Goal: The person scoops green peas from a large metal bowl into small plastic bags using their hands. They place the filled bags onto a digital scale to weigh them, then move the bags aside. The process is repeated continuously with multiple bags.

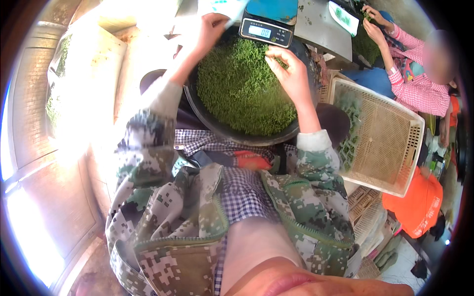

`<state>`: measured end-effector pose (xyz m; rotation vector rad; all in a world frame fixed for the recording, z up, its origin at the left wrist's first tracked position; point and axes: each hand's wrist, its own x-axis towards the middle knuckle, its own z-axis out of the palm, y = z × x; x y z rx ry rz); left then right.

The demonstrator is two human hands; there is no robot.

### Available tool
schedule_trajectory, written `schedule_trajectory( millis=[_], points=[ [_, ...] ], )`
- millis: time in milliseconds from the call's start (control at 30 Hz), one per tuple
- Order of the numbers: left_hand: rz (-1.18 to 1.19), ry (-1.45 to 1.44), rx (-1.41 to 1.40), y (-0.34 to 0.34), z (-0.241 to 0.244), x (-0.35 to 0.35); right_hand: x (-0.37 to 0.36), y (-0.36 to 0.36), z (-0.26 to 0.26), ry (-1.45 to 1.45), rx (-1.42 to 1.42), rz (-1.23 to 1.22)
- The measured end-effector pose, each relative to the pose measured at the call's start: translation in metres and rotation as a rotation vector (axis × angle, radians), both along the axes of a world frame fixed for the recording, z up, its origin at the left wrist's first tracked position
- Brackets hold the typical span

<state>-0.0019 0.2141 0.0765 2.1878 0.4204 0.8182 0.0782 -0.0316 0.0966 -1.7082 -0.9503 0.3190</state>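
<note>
A large dark round tub (244, 87) filled with small green leafy sprigs (240, 92) stands before me. Across its far rim is a digital scale (268, 31) with a blue platform and a lit display. My left hand (213, 29) is raised beyond the tub's far left edge, fingers bent at the corner of a thin, pale, printed plastic bag (222, 9), which runs out of the top of the picture. Over the right part of the greens, just below the scale, hangs my right hand (289, 68), thumb and fingertips close together; whether they pinch a sprig cannot be made out.
To the right a cream plastic crate (385, 137) holds packed greens in clear packs along its left side. A metal table (326, 29) with another printed pack is at the upper right. A co-worker in a checked shirt (418, 81) handles greens there. A white foam box (107, 63) stands left.
</note>
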Motion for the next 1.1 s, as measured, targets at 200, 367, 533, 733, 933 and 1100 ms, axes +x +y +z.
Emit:
schedule_trajectory(
  millis=[200,367,533,733,933,1100],
  points=[
    [-0.350,-0.180,-1.346,-0.092,0.032,-0.034,0.007,0.021,-0.050,1.416,0.427,0.094],
    [-0.161,-0.086,-1.376,-0.088,-0.003,-0.040,-0.012,0.004,-0.062,1.324,0.423,-0.237],
    [-0.211,-0.111,-1.627,-0.092,-0.037,-0.041,-0.024,0.007,-0.087,1.274,0.489,-0.350],
    [0.196,-0.033,-0.665,-0.054,0.017,-0.069,0.014,0.076,-0.150,0.632,-0.074,-0.182],
    [0.326,0.040,-0.563,-0.048,0.008,-0.099,-0.039,0.096,-0.147,-0.480,-0.663,0.398],
    [0.311,0.017,-0.629,-0.054,-0.016,-0.091,-0.042,0.040,-0.142,-0.428,-0.569,0.493]
  ],
)
